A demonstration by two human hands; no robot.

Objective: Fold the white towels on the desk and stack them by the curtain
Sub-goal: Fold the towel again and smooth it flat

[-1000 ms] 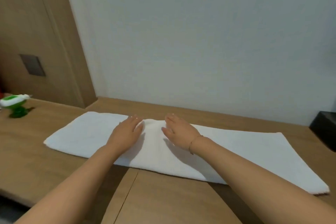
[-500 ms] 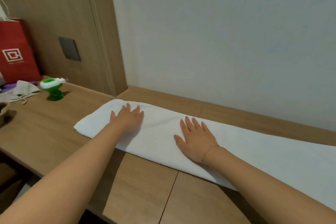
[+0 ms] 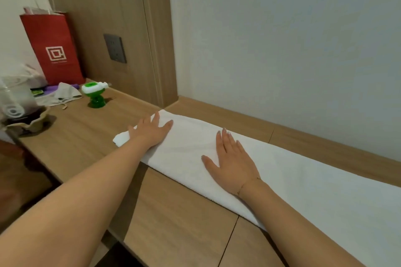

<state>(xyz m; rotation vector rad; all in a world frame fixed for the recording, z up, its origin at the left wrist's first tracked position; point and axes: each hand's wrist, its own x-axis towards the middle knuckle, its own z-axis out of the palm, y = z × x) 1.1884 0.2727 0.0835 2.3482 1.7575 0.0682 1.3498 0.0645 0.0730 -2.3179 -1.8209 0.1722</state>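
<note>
At ten o'clock a red paper bag (image 3: 53, 50) and a green bottle (image 3: 95, 95) stand on the desk (image 3: 82, 136). The left hand (image 3: 149, 131) lies flat, fingers spread, on the end of the white towel (image 3: 303, 180), a long smooth folded strip running toward four o'clock. The right hand (image 3: 233, 163) presses flat mid-strip.

The long white folded towel (image 3: 303, 180) lies along the back of the wooden desk (image 3: 82, 136), close to the pale wall (image 3: 282, 39), so only a thin strip of wood is bare behind it. Both hands lie flat on it, the left hand (image 3: 149, 130) at its left end and the right hand (image 3: 232, 162) near the middle. In front of the towel the desk is bare wood. Left of the towel there is open wood, then a small green plastic bottle (image 3: 95, 95), a grey cloth (image 3: 65, 93), a tall red paper bag (image 3: 53, 47) and a clear jug in a wavy bowl (image 3: 17, 106).
</note>
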